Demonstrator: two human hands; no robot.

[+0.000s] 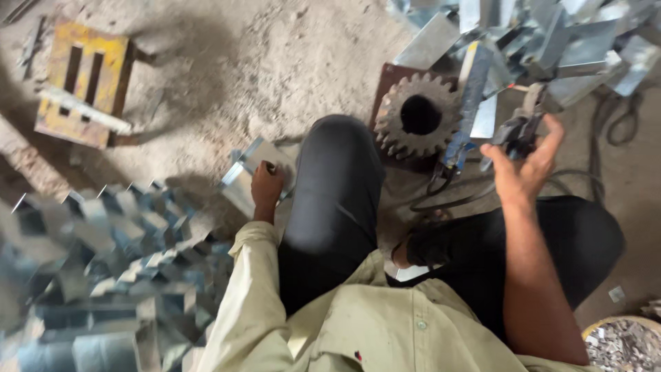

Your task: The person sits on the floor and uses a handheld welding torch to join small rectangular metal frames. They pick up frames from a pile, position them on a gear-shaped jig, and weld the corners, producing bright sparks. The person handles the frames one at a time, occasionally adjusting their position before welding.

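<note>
Left hand (267, 184) grips a bent steel bracket (249, 173) on the floor beside the knee, clear of the pile (103, 275); right hand (525, 162) closes on a dark tool (518, 131) near the gear (416, 117), held ready.

This is a metal workshop, because the dusty concrete floor (275, 62) carries piles of bent galvanized sheet pieces (103, 275), a big rusty steel gear (417, 116), a yellow slotted steel block (82, 83) and black cables (620, 120).
</note>
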